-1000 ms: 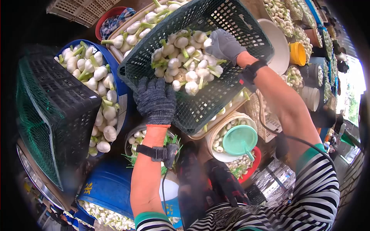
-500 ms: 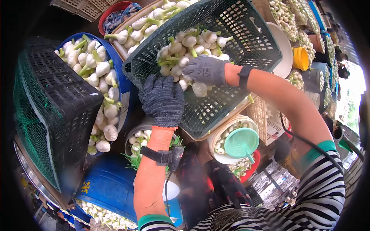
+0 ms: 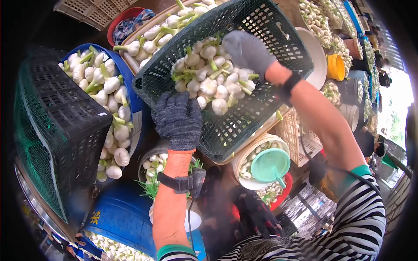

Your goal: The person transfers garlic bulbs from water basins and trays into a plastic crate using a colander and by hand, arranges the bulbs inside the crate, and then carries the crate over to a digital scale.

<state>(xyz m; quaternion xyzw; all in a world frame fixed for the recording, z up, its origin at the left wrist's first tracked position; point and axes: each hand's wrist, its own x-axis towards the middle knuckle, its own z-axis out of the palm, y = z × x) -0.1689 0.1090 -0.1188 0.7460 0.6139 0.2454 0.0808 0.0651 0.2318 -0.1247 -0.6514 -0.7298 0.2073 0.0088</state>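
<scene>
A dark green plastic crate (image 3: 278,56) stands tilted in front of me, with a heap of garlic bulbs (image 3: 209,87) inside, their green stems cut short. My left hand (image 3: 178,122), in a dark grey knitted glove, is closed over the crate's near left rim; its fingertips lie beside the garlic. Over the right, far side of the heap is my right hand (image 3: 248,50), in a lighter grey glove. Motion smears its fingers, so whether it holds a bulb cannot be seen.
To the left, a blue tub (image 3: 137,104) of garlic stands beside a black crate (image 3: 69,113). A light tray (image 3: 126,45) of garlic lies behind my crate. Nearer are a white bucket (image 3: 237,165) with a green ladle (image 3: 270,165) and a blue barrel (image 3: 126,222).
My right hand has lifted off the front of the heap and moved back and right, uncovering more bulbs. The left hand stays at the crate's rim.
</scene>
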